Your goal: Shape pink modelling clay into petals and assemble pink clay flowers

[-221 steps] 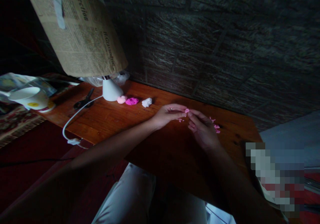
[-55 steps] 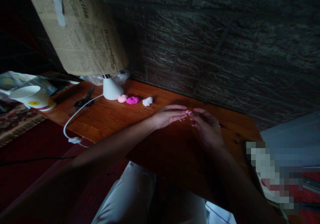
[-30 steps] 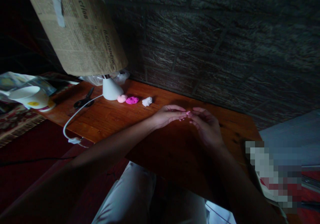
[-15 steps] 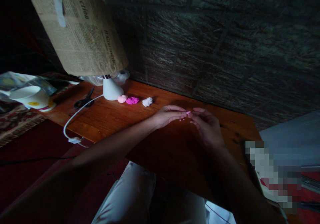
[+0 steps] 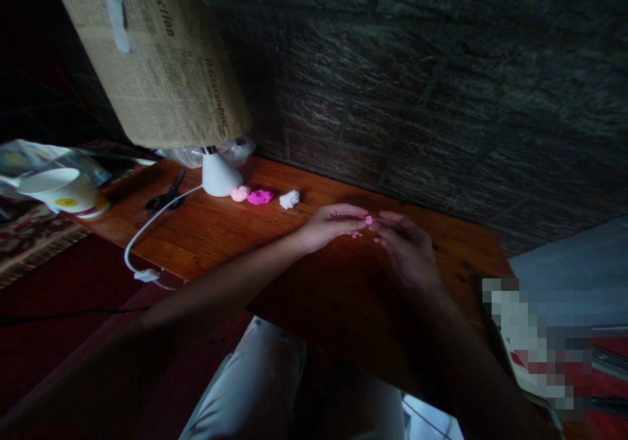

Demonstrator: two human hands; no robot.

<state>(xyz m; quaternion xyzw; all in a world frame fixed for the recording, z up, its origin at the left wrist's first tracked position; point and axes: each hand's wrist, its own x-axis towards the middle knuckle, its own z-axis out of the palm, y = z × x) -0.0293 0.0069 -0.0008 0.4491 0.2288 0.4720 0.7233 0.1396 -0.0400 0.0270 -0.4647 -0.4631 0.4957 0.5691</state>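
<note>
A small piece of pink modelling clay is between the fingertips of both hands, just above the wooden table. My left hand pinches it from the left, fingers stretched nearly straight. From the other side my right hand grips it with bent thumb and fingertips. Tiny pink clay bits show just below the left fingertips. Further left on the table sit a light pink clay lump, a magenta clay lump and a white clay lump.
A lamp with a newsprint shade and white base stands at the back left, its white cable hanging over the edge. Black scissors and a paper cup are left of it. A stone-patterned wall borders the table.
The pink clay piece has turned slightly and shows more between the fingertips. Both hands stay in almost the same place.
</note>
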